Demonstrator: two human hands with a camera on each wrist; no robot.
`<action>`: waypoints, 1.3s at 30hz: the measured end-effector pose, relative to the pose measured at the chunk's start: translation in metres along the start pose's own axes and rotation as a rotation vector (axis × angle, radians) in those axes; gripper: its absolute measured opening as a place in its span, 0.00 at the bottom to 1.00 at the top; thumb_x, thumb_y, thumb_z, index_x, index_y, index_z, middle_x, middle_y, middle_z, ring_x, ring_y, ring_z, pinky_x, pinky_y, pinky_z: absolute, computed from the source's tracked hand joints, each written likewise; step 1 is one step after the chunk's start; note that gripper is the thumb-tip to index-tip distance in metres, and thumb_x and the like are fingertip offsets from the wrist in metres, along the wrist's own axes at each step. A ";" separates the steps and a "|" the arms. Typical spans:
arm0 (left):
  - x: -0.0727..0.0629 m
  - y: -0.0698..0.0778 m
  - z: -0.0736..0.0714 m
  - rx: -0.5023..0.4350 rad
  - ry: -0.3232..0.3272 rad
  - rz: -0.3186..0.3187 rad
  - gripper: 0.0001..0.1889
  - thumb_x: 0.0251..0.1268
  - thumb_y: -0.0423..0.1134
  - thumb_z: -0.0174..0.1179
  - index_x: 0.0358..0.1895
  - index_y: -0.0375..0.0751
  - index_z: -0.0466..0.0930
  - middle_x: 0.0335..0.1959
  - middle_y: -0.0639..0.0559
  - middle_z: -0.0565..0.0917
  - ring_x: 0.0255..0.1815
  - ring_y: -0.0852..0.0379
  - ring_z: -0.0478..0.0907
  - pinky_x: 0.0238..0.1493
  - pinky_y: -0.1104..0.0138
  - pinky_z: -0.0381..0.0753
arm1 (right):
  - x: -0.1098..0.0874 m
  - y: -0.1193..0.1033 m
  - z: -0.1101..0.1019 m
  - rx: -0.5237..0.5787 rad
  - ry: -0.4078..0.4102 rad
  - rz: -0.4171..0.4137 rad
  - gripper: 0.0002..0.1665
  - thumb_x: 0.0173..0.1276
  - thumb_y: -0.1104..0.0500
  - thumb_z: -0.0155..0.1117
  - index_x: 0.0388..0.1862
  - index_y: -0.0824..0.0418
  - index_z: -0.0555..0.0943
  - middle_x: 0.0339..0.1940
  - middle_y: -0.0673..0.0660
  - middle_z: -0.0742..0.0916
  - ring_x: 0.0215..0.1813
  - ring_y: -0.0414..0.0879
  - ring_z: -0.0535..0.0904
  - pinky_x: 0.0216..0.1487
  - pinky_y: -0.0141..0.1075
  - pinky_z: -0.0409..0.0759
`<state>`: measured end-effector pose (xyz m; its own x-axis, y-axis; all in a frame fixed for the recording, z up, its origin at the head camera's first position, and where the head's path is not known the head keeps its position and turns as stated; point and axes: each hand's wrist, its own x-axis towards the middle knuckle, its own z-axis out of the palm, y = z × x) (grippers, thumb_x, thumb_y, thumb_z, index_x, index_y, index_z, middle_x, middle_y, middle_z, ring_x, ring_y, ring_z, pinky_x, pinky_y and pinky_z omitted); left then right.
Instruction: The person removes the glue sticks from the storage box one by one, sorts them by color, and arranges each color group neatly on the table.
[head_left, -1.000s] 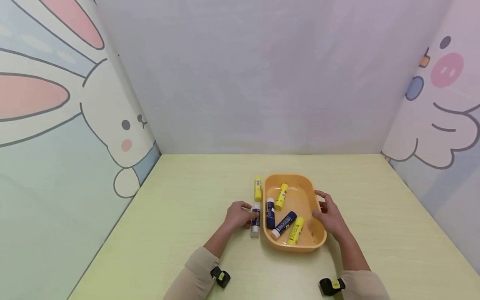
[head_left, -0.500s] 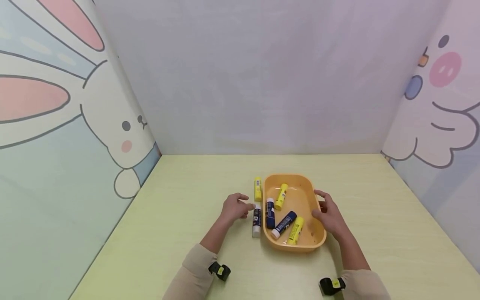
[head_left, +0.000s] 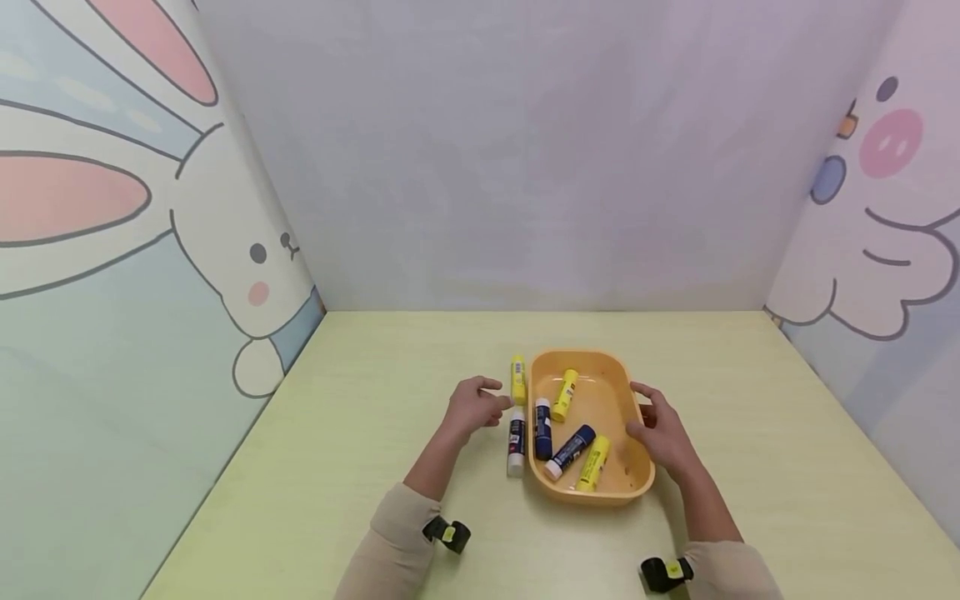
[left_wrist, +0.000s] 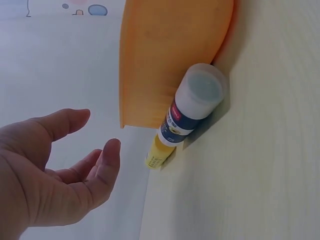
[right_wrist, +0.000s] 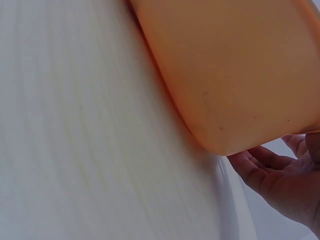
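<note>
My left hand [head_left: 475,406] hovers with parted fingers over the left side of the orange plastic bin, holding nothing. Just below its fingertips in the head view lies a navy-and-white glue stick [head_left: 517,444] on the table, and a yellow glue stick [head_left: 518,379] lies beyond it. In the left wrist view, the white-ended glue stick [left_wrist: 187,110] rests alongside the bin's wall [left_wrist: 167,45]. My right hand [head_left: 663,433] pinches the right rim of the bin [head_left: 592,498], thumb over the edge and fingers outside. Inside lie two yellow glue sticks [head_left: 564,395] and two navy ones [head_left: 571,452].
The pale wooden table [head_left: 375,367] stretches out on both sides of the bin. A grey-white panel [head_left: 517,167] stands behind it. Side panels carry a cartoon rabbit [head_left: 225,242] and a pig [head_left: 877,242].
My left hand has let go of the navy-and-white glue stick and moved farther from me, up near the yellow one. The right hand and the bin stay put.
</note>
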<state>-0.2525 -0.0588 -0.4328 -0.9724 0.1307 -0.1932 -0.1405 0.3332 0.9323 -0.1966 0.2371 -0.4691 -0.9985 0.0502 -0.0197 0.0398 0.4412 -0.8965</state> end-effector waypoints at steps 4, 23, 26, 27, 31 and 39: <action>0.001 0.005 0.001 -0.032 -0.005 0.017 0.24 0.54 0.36 0.67 0.53 0.29 0.74 0.27 0.45 0.80 0.33 0.40 0.81 0.27 0.65 0.81 | 0.000 -0.001 -0.001 0.005 -0.001 -0.008 0.39 0.63 0.70 0.54 0.71 0.62 0.53 0.57 0.76 0.72 0.53 0.61 0.72 0.46 0.43 0.76; 0.012 0.026 0.006 -0.081 -0.097 -0.045 0.21 0.56 0.38 0.66 0.52 0.35 0.76 0.38 0.44 0.80 0.38 0.45 0.80 0.34 0.62 0.82 | 0.000 0.000 0.002 0.016 -0.017 0.010 0.39 0.63 0.69 0.53 0.72 0.60 0.52 0.59 0.76 0.70 0.54 0.62 0.71 0.48 0.44 0.75; 0.014 0.029 0.006 -0.079 -0.125 -0.045 0.21 0.56 0.39 0.66 0.52 0.36 0.76 0.40 0.44 0.80 0.40 0.45 0.80 0.35 0.61 0.82 | 0.000 0.000 0.002 0.023 -0.020 0.009 0.39 0.63 0.70 0.53 0.72 0.60 0.52 0.59 0.76 0.70 0.54 0.62 0.71 0.48 0.44 0.75; 0.014 0.030 0.007 -0.079 -0.136 -0.041 0.21 0.56 0.39 0.66 0.53 0.36 0.76 0.40 0.44 0.80 0.40 0.44 0.80 0.35 0.60 0.82 | 0.000 0.000 0.001 0.025 -0.020 0.010 0.39 0.63 0.70 0.53 0.72 0.60 0.52 0.59 0.76 0.70 0.54 0.62 0.71 0.48 0.44 0.75; 0.016 0.034 0.010 -0.076 -0.172 -0.020 0.22 0.57 0.39 0.66 0.54 0.36 0.76 0.40 0.45 0.81 0.40 0.45 0.80 0.35 0.59 0.82 | -0.002 0.000 0.001 0.027 -0.022 0.022 0.40 0.63 0.70 0.53 0.72 0.61 0.51 0.59 0.76 0.70 0.54 0.62 0.71 0.48 0.44 0.75; 0.023 0.043 0.019 -0.048 -0.219 -0.037 0.24 0.56 0.41 0.66 0.56 0.36 0.74 0.38 0.48 0.81 0.36 0.50 0.80 0.35 0.60 0.82 | 0.000 0.001 0.000 0.023 -0.025 0.041 0.40 0.63 0.69 0.53 0.72 0.59 0.51 0.60 0.76 0.69 0.55 0.63 0.70 0.49 0.45 0.74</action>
<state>-0.2774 -0.0238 -0.4034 -0.9035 0.3203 -0.2848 -0.1895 0.2977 0.9357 -0.1962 0.2377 -0.4701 -0.9967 0.0451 -0.0675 0.0802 0.4189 -0.9045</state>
